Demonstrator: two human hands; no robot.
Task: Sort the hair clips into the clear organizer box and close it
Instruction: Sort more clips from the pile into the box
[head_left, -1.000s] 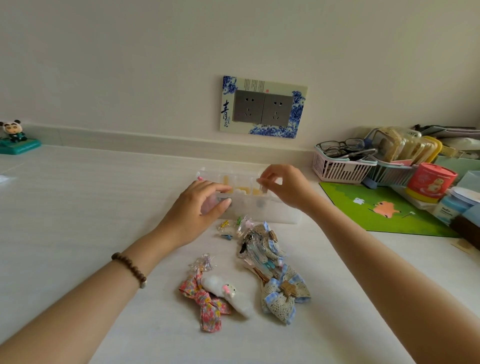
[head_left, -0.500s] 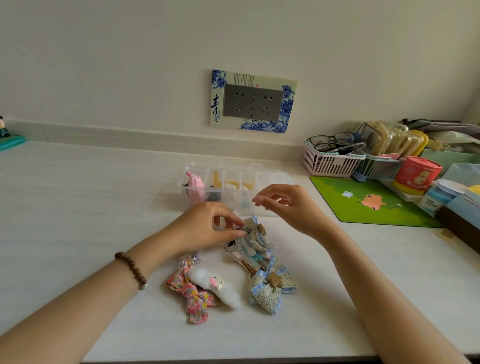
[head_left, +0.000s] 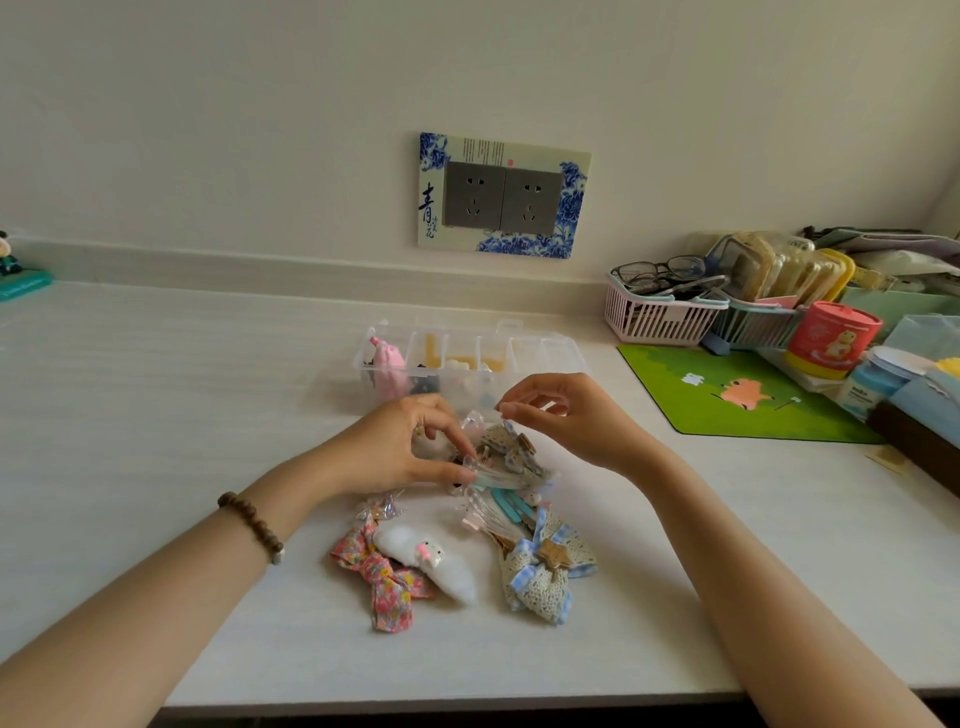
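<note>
The clear organizer box stands open at the middle of the white counter, with a pink clip and small yellow items in its compartments. In front of it lies a pile of hair clips: a floral bow, a white fluffy clip, a blue lace bow. My left hand pinches a clear wrapped clip at the top of the pile. My right hand hovers just above the pile, thumb and forefinger nearly touching; nothing shows between them.
A green mat lies to the right. Behind it stand a pink basket with glasses, a red tub and stacked packets. A wall socket is behind the box. A small figurine is far left. The counter's front edge is near.
Both hands have come back from the organizer box to the clip pile. My left hand has taken hold of a clear wrapped clip. The view has shifted slightly.
</note>
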